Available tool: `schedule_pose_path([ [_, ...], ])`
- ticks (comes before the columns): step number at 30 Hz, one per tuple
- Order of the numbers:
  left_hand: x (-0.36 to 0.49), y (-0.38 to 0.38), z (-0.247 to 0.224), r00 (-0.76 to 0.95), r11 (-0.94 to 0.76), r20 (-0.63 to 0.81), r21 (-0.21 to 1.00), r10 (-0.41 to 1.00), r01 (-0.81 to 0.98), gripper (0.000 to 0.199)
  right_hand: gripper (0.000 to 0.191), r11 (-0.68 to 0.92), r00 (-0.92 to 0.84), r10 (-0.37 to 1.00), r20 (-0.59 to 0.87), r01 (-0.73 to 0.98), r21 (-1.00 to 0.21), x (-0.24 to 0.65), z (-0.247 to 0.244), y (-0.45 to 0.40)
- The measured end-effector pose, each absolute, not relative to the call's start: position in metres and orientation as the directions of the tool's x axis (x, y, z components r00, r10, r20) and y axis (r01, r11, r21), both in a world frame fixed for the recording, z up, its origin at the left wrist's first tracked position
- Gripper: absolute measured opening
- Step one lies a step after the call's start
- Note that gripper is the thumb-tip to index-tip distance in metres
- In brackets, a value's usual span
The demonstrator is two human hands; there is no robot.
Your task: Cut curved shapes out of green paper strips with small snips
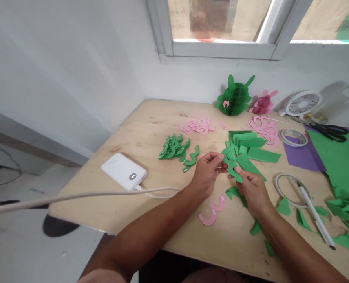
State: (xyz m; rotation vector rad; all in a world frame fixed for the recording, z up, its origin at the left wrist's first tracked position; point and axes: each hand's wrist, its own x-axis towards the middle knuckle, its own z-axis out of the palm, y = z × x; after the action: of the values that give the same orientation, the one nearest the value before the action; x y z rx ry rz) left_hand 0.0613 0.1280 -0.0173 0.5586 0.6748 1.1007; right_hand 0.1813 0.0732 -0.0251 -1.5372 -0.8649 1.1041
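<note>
A curved green paper cutout (229, 155) is held up between both hands. My left hand (209, 171) pinches its left edge between thumb and fingers. Lower down on the right, my right hand (252, 189) grips the same cutout, thumb on top. Just behind the hands lies a fan of green paper strips (247, 146). A pile of wavy green cutouts (173, 147) sits to the left, with a separate green piece (192, 158) beside it. In front of my left hand, a pink wavy cutout (212, 212) lies flat on the wooden table (133, 137).
A white power bank (123, 171) with a cable is at the left. Green (236, 99) and pink (263, 103) paper figures stand by the wall, near a fan (302, 103). Black scissors (330, 131), tape rolls, a white pen (317, 218) and green scraps lie right.
</note>
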Motion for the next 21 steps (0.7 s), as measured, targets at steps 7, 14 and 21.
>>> schedule_pose_path([
  [7, 0.0607, 0.1270, -0.0145, 0.293, 0.361, -0.223, 0.708, 0.930, -0.606, 0.025, 0.050, -0.228, 0.335, 0.917, -0.214, 0.002, -0.974, 0.1798, -0.0225, 0.0732],
  [14, 0.0611, 0.1276, -0.0169, 0.303, 0.364, -0.216, 0.695, 0.928, -0.620, 0.026, 0.052, -0.223, 0.334, 0.918, -0.215, -0.014, -0.975, 0.1787, -0.0228, 0.0725],
  [21, 0.0609, 0.1273, -0.0152, 0.307, 0.370, -0.219, 0.686, 0.926, -0.626, 0.026, 0.053, -0.214, 0.339, 0.920, -0.198, 0.010, -0.977, 0.1792, -0.0235, 0.0716],
])
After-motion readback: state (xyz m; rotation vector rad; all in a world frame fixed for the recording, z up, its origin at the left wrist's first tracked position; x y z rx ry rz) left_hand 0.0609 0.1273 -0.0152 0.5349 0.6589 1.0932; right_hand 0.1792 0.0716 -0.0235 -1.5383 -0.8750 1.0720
